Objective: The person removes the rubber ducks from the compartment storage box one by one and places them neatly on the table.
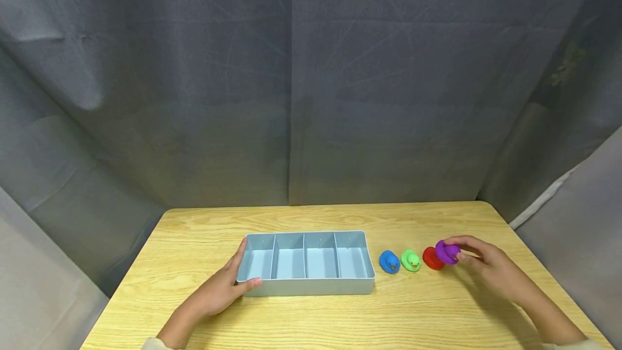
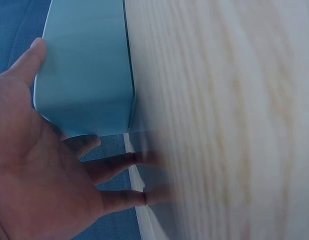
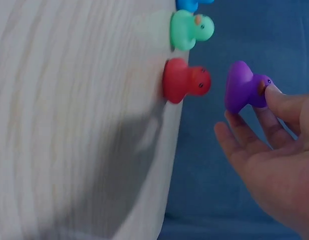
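A light blue tray [image 1: 311, 287] with four compartments lies on the wooden table [image 1: 311, 323]. My left hand [image 1: 232, 281] rests against its left end, fingers straight along the end wall and thumb on the front wall; the left wrist view shows that hand [image 2: 39, 165] spread flat against the tray [image 2: 84, 65]. Right of the tray, a blue duck [image 1: 389, 262], a green duck [image 1: 411, 260] and a red duck [image 1: 430, 259] stand in a row. My right hand [image 1: 466, 253] pinches a purple duck [image 1: 447, 251], held a little above the table beside the red duck [image 3: 184, 80].
Grey curtains close off the back and both sides of the table. The table's right edge [image 1: 539, 263] runs close to my right hand. All the tray's compartments show only their bare floor.
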### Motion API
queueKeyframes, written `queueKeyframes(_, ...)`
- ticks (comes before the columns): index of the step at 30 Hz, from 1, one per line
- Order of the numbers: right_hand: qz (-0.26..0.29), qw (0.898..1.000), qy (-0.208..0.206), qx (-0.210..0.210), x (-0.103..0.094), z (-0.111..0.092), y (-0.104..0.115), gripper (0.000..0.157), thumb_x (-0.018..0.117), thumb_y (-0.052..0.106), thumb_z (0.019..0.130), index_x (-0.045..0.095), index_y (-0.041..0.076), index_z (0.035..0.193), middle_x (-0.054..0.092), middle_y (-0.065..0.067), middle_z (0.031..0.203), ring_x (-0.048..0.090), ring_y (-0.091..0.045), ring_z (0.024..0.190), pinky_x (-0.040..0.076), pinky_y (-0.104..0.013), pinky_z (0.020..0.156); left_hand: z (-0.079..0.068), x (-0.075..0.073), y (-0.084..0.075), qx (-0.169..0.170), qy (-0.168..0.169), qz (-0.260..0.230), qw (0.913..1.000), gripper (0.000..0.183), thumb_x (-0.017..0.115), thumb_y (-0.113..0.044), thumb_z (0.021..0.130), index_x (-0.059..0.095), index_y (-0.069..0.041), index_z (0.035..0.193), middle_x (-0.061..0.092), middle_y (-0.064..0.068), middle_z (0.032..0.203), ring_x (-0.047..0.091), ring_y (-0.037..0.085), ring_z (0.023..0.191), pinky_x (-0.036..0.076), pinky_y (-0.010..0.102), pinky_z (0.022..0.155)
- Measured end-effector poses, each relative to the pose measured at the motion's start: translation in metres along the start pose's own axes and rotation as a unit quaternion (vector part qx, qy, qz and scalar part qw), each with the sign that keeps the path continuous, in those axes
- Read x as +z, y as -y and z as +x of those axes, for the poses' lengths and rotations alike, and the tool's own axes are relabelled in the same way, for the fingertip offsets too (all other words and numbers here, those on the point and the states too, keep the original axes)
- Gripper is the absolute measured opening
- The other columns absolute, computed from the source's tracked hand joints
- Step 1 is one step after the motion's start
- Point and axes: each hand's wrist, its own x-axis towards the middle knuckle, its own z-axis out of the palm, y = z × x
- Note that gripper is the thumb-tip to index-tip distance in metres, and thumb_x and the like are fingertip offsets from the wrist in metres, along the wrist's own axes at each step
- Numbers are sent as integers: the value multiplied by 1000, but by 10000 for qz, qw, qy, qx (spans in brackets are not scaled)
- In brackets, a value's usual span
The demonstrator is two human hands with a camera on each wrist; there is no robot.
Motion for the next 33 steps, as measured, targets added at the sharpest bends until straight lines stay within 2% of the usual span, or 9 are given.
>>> queueKeyframes(6,-242,9995,-22,183,-8,-7,-15,29,61,-7,99,64,-5,128,70,4,124,55,12,118,50,-8,87,0,0,0,0,-6,18,10000,100,60,-57,100,-11,-33,165,5,11,173,35,45,149,31,65,117)
queueKeyframes(10,-209,9996,-13,178,-11,-9,-23,29,61,-8,99,64,-6,127,70,5,124,55,13,118,48,-7,88,0,0,1,-1,-31,38,10000,100,61,-57,100,-11,-32,165,6,11,173,34,45,149,31,64,117)
queueKeyframes(17,-190,9995,77,224,-13,-10,-32,25,59,-7,100,64,-8,125,70,3,122,54,13,117,49,-8,86,0,1,1,0,1,24,10000,100,60,-57,100,-11,-32,165,6,12,173,37,46,147,32,65,117)
queueKeyframes(26,-221,9990,219,334,-15,-12,-41,23,59,-7,100,65,-7,122,71,-9,117,56,11,114,49,-8,86,0,0,-1,-34,3,-2,10000,101,61,-57,99,-10,-30,166,6,12,173,33,46,149,30,65,117)
queueKeyframes(33,-184,9988,296,338,-14,-13,-46,24,60,-7,99,65,-7,122,70,-10,117,57,10,112,49,-9,85,0,0,0,-31,21,-32,10000,101,61,-57,100,-11,-31,166,5,11,173,30,45,151,30,65,118)
